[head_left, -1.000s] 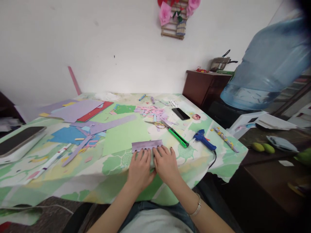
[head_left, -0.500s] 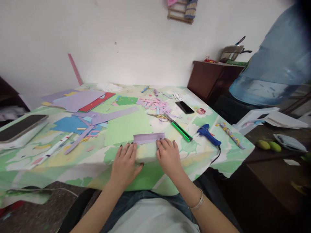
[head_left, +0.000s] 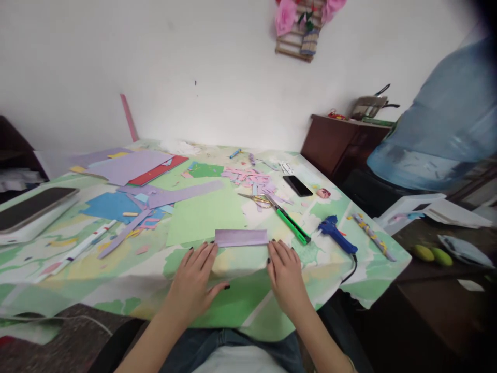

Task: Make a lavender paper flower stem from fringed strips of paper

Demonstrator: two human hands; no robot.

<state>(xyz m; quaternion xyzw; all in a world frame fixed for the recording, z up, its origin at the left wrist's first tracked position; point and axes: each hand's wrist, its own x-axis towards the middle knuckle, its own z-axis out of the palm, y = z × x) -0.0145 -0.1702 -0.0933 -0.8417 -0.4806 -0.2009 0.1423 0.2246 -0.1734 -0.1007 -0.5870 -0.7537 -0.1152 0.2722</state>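
Note:
A folded strip of purple paper lies crosswise near the front edge of the table, a crease along its length. My left hand rests palm down with fingers stretched and thumb apart, its fingertips at the strip's left end. At the right end, my right hand lies with extended fingers, their tips touching the paper's lower corner. Just beyond the strip is a light green sheet. A green utility knife and gold-handled scissors lie to the right.
Farther right are a blue glue gun, a wrapped purple-and-yellow stick and a black phone. Pink paper scraps lie toward the back. Purple sheets, blue paper and another phone occupy the left.
My right hand has slid right, from on top of the strip to its right end. My left hand stays by the left end. The view has tilted up slightly.

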